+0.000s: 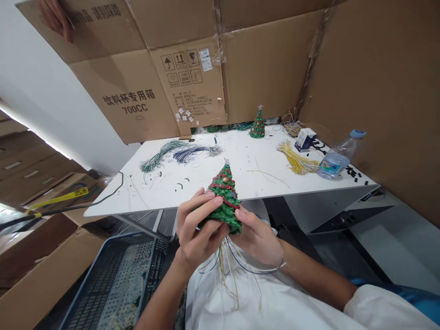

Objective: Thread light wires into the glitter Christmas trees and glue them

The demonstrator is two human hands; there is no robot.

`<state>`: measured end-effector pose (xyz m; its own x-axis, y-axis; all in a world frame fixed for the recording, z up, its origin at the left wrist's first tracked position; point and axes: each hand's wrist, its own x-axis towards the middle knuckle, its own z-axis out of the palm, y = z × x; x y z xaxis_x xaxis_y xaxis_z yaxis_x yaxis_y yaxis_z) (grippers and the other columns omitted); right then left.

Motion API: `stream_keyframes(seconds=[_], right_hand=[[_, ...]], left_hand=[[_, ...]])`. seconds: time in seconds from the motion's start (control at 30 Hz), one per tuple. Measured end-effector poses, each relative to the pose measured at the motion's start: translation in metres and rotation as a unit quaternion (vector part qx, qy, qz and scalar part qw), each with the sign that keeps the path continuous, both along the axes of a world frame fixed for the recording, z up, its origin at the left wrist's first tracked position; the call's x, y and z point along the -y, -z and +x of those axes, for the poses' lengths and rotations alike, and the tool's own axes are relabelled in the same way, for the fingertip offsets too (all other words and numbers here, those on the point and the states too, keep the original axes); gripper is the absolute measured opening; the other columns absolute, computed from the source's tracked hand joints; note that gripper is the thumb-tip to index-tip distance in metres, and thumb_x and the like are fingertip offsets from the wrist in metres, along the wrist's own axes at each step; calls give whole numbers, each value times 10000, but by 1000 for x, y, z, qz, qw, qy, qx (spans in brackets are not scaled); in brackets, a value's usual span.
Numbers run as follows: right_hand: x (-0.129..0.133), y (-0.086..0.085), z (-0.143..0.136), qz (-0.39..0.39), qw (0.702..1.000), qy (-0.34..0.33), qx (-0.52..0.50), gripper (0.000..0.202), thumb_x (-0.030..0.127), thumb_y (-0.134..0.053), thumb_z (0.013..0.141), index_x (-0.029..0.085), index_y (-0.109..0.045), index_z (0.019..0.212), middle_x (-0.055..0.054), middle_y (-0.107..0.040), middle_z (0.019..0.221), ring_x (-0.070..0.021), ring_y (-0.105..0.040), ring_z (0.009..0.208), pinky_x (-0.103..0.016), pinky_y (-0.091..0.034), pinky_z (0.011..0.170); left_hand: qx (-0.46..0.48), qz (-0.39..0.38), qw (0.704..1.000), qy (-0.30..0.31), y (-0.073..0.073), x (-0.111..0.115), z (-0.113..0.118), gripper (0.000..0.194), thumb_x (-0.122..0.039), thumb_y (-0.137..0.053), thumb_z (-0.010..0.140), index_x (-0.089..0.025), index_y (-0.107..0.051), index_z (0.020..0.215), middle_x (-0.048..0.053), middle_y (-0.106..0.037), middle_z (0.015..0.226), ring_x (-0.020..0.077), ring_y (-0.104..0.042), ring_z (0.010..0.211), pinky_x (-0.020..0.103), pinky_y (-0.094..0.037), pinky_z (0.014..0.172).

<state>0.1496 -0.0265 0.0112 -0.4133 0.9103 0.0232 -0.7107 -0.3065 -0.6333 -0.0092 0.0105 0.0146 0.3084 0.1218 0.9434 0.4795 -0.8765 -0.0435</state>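
Between my two hands is a small green Christmas tree ornament (225, 188) with red garlands, coloured balls and a star on top, held upright over my lap at the table's front edge. My left hand (197, 224) wraps its fingers round the tree's left side and base. On the lower right side, my right hand (257, 236) grips the tree with thumb and fingers; some of those fingertips are hidden behind it. Yellow, white and dark blue wires (232, 261) hang from beneath the tree onto the white clothing.
On the white table (240, 169) lie green wires (161, 156), blue wires (194, 153) and yellow wires (297, 158). A second tree (257, 123), a small box (305, 140) and a plastic bottle (335, 160) stand there. Cardboard (268, 68) walls the back. A blue crate (113, 275) sits lower left; another person's hand (58, 20) shows upper left.
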Motion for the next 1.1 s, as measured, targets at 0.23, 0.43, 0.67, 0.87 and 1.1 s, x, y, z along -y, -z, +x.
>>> stream_keyframes(seconds=[0.23,0.43,0.67,0.87,1.1], right_hand=[[2,3,-6,-19,999,32,-16,580,549,-852,884,305,-765,1402,-47,-798,1432,-286,-686,1375,-439,-516,1215],[-1,5,-4,-31,999,24,-24,385,553,-852,886,274,-846,1151,-52,-834,1328,-294,-694,1356,-443,-529,1191],[-3,3,-3,-48,998,7,-32,423,591,-878,852,267,-849,1124,-57,-847,1303,-292,-697,1365,-463,-530,1198],[-3,2,-4,-68,997,36,-20,434,577,-897,837,248,-853,1115,-56,-864,1236,-278,-719,1321,-416,-555,1155],[-2,9,-7,-103,991,72,41,526,661,-887,786,250,-829,1108,-32,-867,1175,-277,-737,1250,-385,-571,1088]], left_hand=[[-4,-11,1000,9,1,-4,-1,152,-116,-791,966,-228,-695,933,74,-787,1215,274,-747,1230,548,-708,1088],[-20,-16,1000,-2,3,0,-2,170,-84,-780,953,-239,-716,982,64,-807,1250,284,-732,1276,568,-674,1141],[-47,-16,999,-16,0,0,-3,199,-18,-712,921,-192,-706,1019,119,-768,1302,307,-711,1295,581,-660,1163],[-58,-31,997,-32,2,0,0,191,-47,-704,939,-220,-685,1016,106,-759,1321,293,-701,1299,578,-654,1167],[-58,-35,997,-23,4,1,2,190,-34,-718,920,-208,-679,984,119,-761,1317,299,-703,1297,583,-642,1177]])
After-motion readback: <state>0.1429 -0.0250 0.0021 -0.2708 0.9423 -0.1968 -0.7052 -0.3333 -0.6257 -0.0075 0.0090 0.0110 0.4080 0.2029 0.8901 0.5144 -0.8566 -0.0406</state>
